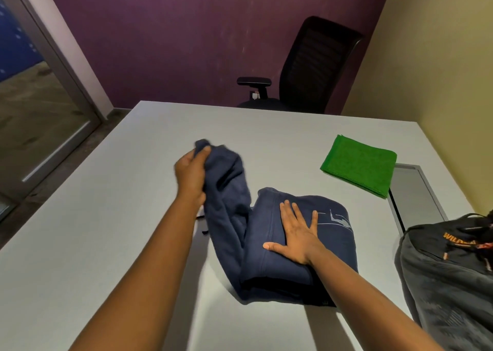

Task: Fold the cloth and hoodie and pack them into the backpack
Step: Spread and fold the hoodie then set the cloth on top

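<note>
Right hand point(296, 233), fingers spread flat, pins the navy hoodie point(280, 244) mid-table; left hand point(190, 175) grips its raised left portion. Best carry it rightward, edges aligned, then smooth.

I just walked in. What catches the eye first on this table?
The navy blue hoodie at centre: the left hand grips and lifts one bunched end while the right hand presses flat on it. A folded bright green cloth lies far right, a dark grey backpack nearest right.
</note>
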Motion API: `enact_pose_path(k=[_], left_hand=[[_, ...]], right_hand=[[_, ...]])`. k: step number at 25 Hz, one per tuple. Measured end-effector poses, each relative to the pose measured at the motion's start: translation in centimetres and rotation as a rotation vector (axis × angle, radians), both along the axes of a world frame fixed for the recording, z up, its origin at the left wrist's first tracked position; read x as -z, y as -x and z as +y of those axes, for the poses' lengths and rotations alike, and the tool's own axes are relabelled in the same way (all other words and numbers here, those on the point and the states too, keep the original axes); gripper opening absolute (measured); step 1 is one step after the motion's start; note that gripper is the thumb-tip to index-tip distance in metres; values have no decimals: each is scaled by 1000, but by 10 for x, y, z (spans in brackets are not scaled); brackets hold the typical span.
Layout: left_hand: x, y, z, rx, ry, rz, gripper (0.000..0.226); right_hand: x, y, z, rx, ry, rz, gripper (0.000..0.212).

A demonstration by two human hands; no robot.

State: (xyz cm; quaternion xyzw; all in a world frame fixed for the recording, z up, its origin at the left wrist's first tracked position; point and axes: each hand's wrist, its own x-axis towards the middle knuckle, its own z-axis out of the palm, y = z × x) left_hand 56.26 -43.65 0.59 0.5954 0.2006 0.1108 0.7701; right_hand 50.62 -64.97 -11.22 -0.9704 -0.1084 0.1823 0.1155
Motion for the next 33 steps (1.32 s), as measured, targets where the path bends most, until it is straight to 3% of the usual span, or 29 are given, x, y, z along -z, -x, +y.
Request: enact_pose_path(k=[3,4,5,7,8,12,14,15,17,19,21,23,24,26,28,30,33], left_hand=[[-8,12,-76,325,-325,-147,3],[-5,19,-98,430,-474,-172,13],[3,25,-118,523,-616,-190,28],[21,39,-146,676,-844,-252,50],[30,45,-155,726,-951,-280,53],[57,57,-158,768,-1543,-274,49],[72,61,-158,866,-1665,-267,50],[81,65,-159,959,-1674,-241,55],[100,71,-160,1088,-1699,-220,81],[119,77,-161,1040,-1728,-261,94],[123,88,-159,956,-1741,-341,79],[123,99,-150,910,-1717,-426,60],[125,102,-142,932,-1641,-504,53],[125,107,-122,897,-1421,-646,42],[125,102,-108,691,-1263,-718,35],[122,98,-106,478,-1212,-650,30],[123,90,-115,320,-1373,-337,41]], right_hand=[[1,6,-6,-13,-146,-47,134],[-1,9,-9,24,-259,-47,125],[2,11,-16,95,-397,-47,104],[-2,18,-30,334,-599,-95,22],[-3,19,-38,478,-661,-153,15],[-9,19,-65,933,-896,-303,29],[-20,16,-78,1163,-1096,-371,38],[-24,13,-84,1228,-1068,-463,41],[-39,11,-86,1107,-822,-640,40],[-53,8,-71,740,-736,-694,39],[-54,6,-51,311,-654,-556,42],[-43,4,-41,31,-429,-367,44],[-37,3,-40,-36,-290,-289,50],[-27,3,-42,-96,-64,-264,82],[-18,4,-43,-125,2,-297,98],[-10,5,-44,-108,-23,-329,95],[2,10,-42,-76,37,-402,78]])
